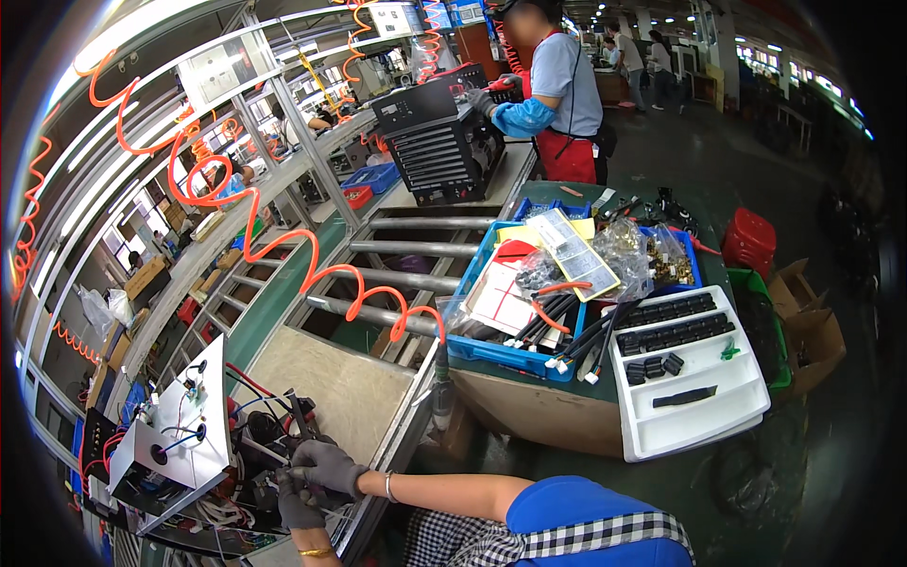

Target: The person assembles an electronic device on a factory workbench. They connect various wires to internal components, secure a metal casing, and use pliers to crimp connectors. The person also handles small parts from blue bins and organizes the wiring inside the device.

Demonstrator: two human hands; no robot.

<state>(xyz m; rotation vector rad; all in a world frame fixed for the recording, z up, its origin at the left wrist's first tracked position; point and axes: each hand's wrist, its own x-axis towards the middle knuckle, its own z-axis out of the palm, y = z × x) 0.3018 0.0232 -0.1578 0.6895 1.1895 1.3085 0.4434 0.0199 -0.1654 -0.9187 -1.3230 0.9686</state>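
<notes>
Both of my hands wear grey gloves and meet at the lower left, beside an opened machine with a white metal panel (194, 416). My right hand (326, 467) is closed, its fingers bent toward the other hand. Just below it, my left hand (299, 503) is closed too, the fingertips pinched together. Whatever lies between the fingers is too small and hidden to name. Around them are the machine's dark inner parts and a tangle of wires (231, 510). Red, blue and black leads run through holes in the white panel.
An orange coiled air hose (312, 269) hangs across, ending at an air tool (441, 392). Right of the roller conveyor (406, 249), a blue bin (510, 356) holds cables and papers. A white tray (699, 425) holds black parts. Further back, a co-worker (567, 94) handles a black machine (439, 142).
</notes>
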